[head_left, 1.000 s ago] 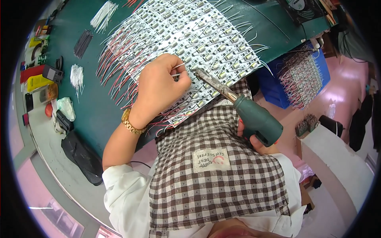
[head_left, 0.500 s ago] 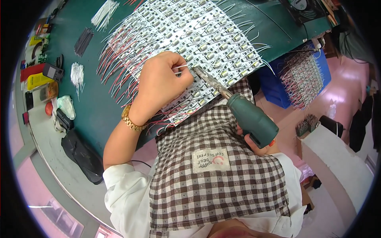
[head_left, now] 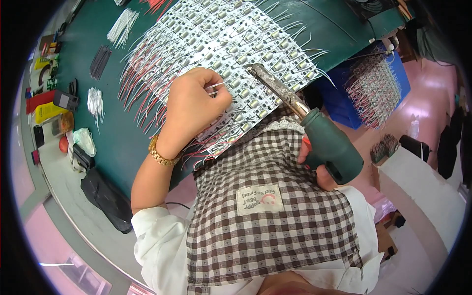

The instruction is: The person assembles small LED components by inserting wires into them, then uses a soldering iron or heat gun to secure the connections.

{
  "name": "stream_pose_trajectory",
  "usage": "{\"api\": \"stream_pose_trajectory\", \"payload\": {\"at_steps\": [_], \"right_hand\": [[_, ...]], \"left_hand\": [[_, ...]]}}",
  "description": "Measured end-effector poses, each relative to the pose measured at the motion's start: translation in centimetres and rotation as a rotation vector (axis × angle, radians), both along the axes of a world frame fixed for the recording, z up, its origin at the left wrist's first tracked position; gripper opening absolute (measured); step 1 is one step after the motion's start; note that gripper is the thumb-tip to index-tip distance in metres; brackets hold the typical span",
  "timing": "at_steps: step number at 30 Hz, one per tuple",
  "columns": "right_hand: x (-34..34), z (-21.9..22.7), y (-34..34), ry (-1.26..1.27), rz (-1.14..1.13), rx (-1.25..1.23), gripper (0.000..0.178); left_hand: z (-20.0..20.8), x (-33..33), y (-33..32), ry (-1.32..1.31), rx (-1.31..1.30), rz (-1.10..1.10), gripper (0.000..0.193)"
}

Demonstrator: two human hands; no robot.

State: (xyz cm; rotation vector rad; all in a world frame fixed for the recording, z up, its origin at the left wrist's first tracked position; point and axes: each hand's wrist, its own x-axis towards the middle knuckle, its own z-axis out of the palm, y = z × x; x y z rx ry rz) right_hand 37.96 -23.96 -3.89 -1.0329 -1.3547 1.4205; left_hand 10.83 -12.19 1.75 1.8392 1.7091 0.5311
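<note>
A large panel of white circuit boards (head_left: pixel 231 46) lies on the table, with red and white wires fringing its left side and pale wires along its right. Over the panel's near part, my left hand (head_left: pixel 195 101) pinches a thin white wire (head_left: pixel 215 86) between thumb and fingers. My right hand (head_left: pixel 324 177) is wrapped round the grip of a green soldering gun (head_left: pixel 337 147), mostly hidden behind its body. The gun's dark metal tip (head_left: pixel 255 70) hangs over the boards, to the right of my left hand and apart from it.
Bundles of white wires (head_left: pixel 123 27), dark wires (head_left: pixel 100 62) and short white wires (head_left: pixel 95 102) lie on the green table (head_left: pixel 118 147) at left. A blue bin (head_left: pixel 339 108) with more wired boards stands at right. A black bag (head_left: pixel 104 199) rests at lower left.
The soldering gun has moved right, its tip drawing away from the wire in my left hand. My left hand has shifted slightly left, still pinching the wire.
</note>
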Motion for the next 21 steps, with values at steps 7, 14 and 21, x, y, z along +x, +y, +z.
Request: {"api": "stream_pose_trajectory", "payload": {"at_steps": [7, 14, 21], "right_hand": [[-0.8, 0.2, 0.6, 0.259, 0.044, 0.074, 0.066], [0.4, 0.4, -0.6, 0.160, 0.064, -0.063, 0.065], [1.1, -2.6, -3.5, 0.354, -0.175, -0.082, 0.036]], "left_hand": [[-0.3, -0.1, -0.2, 0.001, 0.005, -0.008, 0.013], [-0.8, -0.3, -0.7, -0.025, 0.107, -0.056, 0.010], [-0.1, 0.2, -1.7, -0.036, 0.144, -0.148, 0.005]]}}
